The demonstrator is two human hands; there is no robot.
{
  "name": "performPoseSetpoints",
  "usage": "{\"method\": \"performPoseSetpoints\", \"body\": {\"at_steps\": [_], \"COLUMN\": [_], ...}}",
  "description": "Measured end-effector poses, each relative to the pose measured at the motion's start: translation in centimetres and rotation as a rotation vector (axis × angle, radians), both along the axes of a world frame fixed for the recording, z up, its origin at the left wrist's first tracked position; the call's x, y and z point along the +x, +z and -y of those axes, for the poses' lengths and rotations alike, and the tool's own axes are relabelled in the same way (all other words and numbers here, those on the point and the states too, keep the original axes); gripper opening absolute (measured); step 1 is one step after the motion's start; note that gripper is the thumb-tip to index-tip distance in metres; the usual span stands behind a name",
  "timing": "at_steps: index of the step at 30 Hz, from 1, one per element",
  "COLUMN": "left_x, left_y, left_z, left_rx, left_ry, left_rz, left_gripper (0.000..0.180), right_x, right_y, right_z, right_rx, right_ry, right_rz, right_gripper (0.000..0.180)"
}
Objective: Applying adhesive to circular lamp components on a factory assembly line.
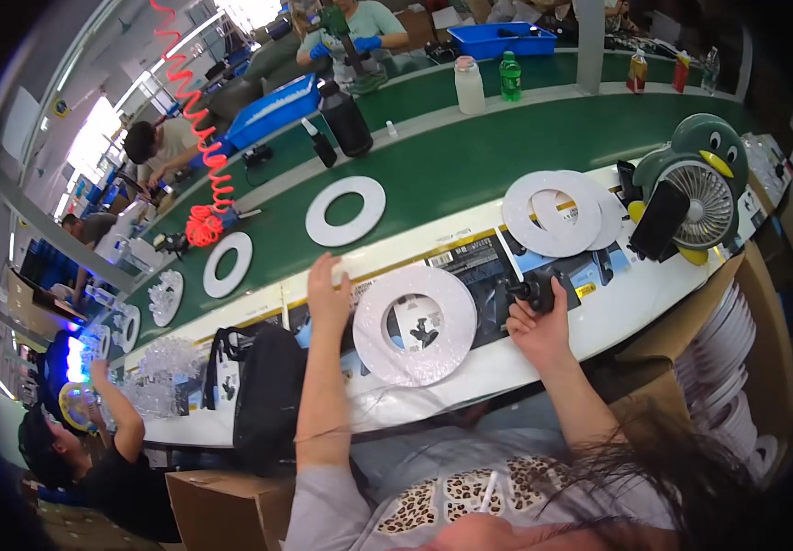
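Note:
A flat white ring [372, 321] with a glossy, crinkled face lies on the white worktop before me; printed sheets show through its hole. My left hand [328, 283] is open, fingers stretched forward, just beyond the ring's left edge and holding nothing. To the ring's right, my right hand [541, 321] is closed around a small black object [538, 288] with a rounded body; its exact kind does not show. Two more white rings [517, 216] overlap at the far right of the worktop. Another white ring [316, 217] rests on the green belt [433, 179] beyond my left hand.
A green bird-shaped fan [695, 207] with a black phone [660, 220] stands at right. Below it, a carton [759, 340] holds stacked white rings. A black bag [271, 390] lies left of my arm. Bottles [345, 121] line the far ledge; a red coiled hose [196, 119] hangs left. Co-workers sit nearby.

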State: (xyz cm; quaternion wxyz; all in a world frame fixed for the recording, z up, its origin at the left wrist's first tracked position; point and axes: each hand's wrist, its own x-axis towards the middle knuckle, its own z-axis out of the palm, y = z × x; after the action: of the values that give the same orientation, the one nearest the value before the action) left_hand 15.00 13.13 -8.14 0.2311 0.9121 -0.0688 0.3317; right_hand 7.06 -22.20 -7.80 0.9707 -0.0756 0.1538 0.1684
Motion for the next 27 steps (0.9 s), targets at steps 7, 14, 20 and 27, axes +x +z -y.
{"method": "performPoseSetpoints", "body": {"at_steps": [7, 14, 20, 27], "left_x": [1.1, 0.4, 0.4, 0.7], "left_y": [-0.9, 0.0, -0.4, -1.0], "left_z": [-1.5, 0.5, 0.2, 0.0], "left_rx": [-0.205, -0.252, -0.246, -0.33], "left_ry": [0.0, -0.043, -0.084, -0.087], "left_rz": [0.013, -0.021, -0.051, -0.101], "left_gripper": [0.021, 0.018, 0.02, 0.02], "right_x": [0.0, -0.5, 0.2, 1.9], "right_y": [-1.6, -0.4, 3.7, 7.2], "right_z": [0.1, -1.0, -3.2, -6.3], "right_rx": [-0.281, -0.907, -1.046, -0.87], "right_ry": [-0.151, -0.29, -0.377, -0.301], "right_rz": [0.246, 0.281, 0.559, 0.744], "right_gripper": [0.021, 0.032, 0.038, 0.042]}}
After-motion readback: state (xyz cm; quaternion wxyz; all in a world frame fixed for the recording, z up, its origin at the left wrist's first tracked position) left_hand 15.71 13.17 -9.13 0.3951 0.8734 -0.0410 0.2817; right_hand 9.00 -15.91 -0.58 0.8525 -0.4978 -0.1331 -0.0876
